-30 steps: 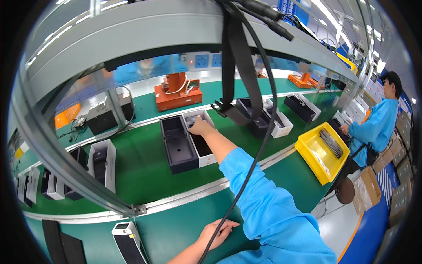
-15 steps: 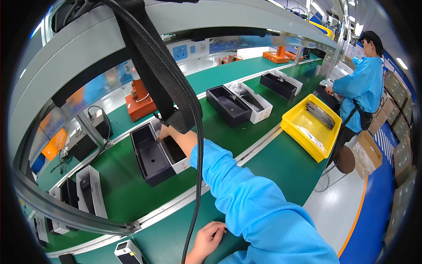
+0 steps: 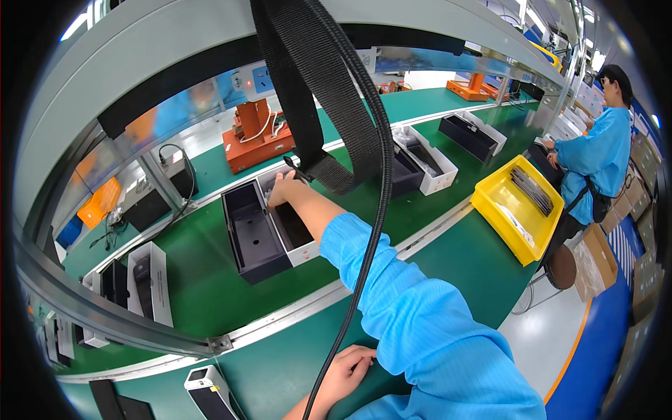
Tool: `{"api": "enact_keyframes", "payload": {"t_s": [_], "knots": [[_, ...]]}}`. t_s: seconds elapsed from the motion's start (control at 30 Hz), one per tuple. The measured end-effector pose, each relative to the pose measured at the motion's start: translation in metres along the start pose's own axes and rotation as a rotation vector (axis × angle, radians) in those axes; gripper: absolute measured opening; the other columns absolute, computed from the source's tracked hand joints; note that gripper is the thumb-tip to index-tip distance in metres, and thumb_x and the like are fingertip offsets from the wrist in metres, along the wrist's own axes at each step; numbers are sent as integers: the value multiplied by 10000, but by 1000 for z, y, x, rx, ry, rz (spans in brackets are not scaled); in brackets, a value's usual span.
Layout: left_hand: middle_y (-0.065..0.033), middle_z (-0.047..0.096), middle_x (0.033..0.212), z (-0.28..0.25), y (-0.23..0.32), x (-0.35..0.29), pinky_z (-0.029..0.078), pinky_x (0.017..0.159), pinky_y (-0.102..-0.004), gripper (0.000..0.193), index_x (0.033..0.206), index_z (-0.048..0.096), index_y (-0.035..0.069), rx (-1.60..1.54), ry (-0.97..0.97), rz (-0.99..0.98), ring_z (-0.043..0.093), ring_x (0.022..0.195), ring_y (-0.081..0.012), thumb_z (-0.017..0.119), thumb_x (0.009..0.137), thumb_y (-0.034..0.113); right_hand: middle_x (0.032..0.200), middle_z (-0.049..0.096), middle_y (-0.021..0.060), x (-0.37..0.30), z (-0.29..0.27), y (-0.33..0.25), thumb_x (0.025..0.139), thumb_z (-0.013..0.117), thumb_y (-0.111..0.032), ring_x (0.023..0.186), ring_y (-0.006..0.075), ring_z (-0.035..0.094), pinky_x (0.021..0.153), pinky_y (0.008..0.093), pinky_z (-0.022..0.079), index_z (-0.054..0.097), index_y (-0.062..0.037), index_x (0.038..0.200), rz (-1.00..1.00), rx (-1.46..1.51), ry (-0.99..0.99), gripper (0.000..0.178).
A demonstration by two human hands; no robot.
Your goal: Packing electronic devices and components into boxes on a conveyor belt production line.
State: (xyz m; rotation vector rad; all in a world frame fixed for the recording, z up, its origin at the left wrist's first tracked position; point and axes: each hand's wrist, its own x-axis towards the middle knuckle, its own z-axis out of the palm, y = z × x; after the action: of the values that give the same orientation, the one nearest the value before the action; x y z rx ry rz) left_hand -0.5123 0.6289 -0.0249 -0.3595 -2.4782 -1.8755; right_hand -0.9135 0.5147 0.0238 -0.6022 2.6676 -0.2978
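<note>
My right hand (image 3: 283,190) reaches into the far end of a white open box (image 3: 301,253) on the green conveyor belt. Its fingers point downward and are bent together. Something greyish lies by the fingertips, too small to make out. A dark empty box tray (image 3: 253,234) stands against the white box's left side. My left hand (image 3: 348,371) rests on the near green bench, loosely curled, with nothing seen in it, its fingertips at my right sleeve.
A yellow bin (image 3: 514,210) with dark strips stands right. More open boxes (image 3: 434,168) sit along the belt. A black strap (image 3: 329,105) and cable hang in front. A white handheld device (image 3: 210,392) lies near left. A co-worker (image 3: 595,147) in blue works far right.
The view has shifted, so the scene sits a little further right. My right hand stays at the white box's far end, with more of it visible. My left hand still rests on the bench.
</note>
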Motion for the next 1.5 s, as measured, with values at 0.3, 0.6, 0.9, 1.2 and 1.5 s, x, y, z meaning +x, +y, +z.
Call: {"api": "enact_keyframes", "payload": {"t_s": [0.3, 0.6, 0.9, 1.2, 1.5], "knots": [[-139, 668, 986, 5, 1, 5, 532, 754, -310, 215, 1052, 673, -18, 51, -29, 3, 663, 852, -230, 569, 869, -59, 1580, 49, 298, -8, 1, 2, 686, 773, -511, 1361, 453, 379, 1097, 489, 379, 80, -61, 1552, -20, 25, 72, 1197], [-94, 673, 936, 1, -7, 4, 532, 724, -309, 238, 1074, 695, 78, 71, 26, 39, 668, 826, -218, 589, 879, -7, 1581, -12, 304, -8, 6, -15, 703, 730, -602, 1420, 465, 259, 1153, 471, 284, -3, -85, 1560, -70, -43, 40, 1240], [-76, 663, 1018, -11, -38, -18, 536, 757, -346, 253, 1080, 693, 78, -40, 20, 88, 660, 871, -262, 562, 875, 9, 1577, -22, 311, 6, 29, -47, 701, 716, -586, 1447, 468, 180, 1169, 481, 239, -1, -59, 1555, -53, -72, 34, 1233], [-85, 667, 1021, -10, -49, -27, 517, 762, -343, 208, 1124, 677, 75, -103, 6, 120, 645, 879, -248, 572, 949, 114, 1574, -37, 322, -3, 34, -58, 733, 678, -587, 1443, 465, 208, 1172, 466, 237, 12, -63, 1557, -73, -125, 52, 1182], [-69, 664, 1031, -10, -40, -29, 524, 756, -347, 209, 1086, 672, 73, -70, 29, 81, 654, 879, -253, 586, 896, 51, 1569, -35, 332, -3, 39, -67, 700, 716, -579, 1421, 476, 259, 1147, 466, 288, 30, -53, 1556, -80, -109, 48, 1217]]}}
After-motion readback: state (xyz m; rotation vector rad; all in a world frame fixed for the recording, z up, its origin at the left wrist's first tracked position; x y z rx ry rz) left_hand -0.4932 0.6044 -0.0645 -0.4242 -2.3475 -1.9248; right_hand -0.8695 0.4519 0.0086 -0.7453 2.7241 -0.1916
